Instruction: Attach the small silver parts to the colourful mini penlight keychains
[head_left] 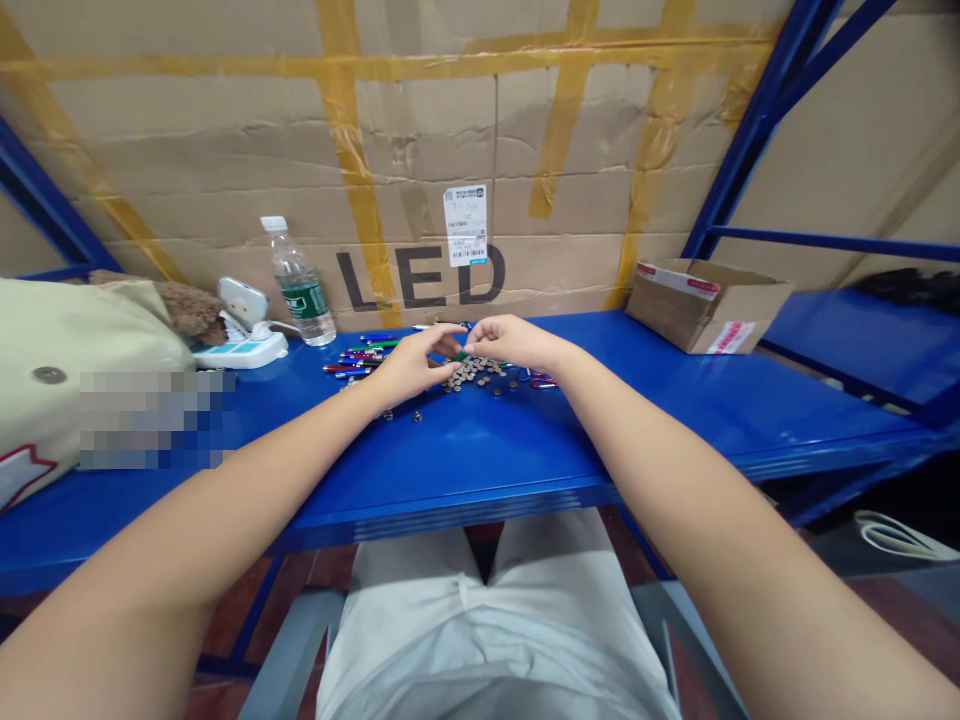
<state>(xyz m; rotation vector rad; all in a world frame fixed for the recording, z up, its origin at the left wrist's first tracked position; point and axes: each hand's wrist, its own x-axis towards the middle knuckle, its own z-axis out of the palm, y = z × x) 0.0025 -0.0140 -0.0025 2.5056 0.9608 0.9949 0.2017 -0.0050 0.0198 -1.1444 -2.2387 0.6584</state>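
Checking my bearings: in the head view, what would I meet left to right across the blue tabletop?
Pale yellow bag, white power strip, clear plastic water bottle, left hand, right hand, open brown cardboard box.

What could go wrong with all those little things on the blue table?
The small green piece at the fingertips of the right hand might slip and get lost among the small round pieces below. Those lie loose in a heap, so the left hand, close beside them, could brush some across the blue table. The pens lie loose too, so a bump might set one rolling.
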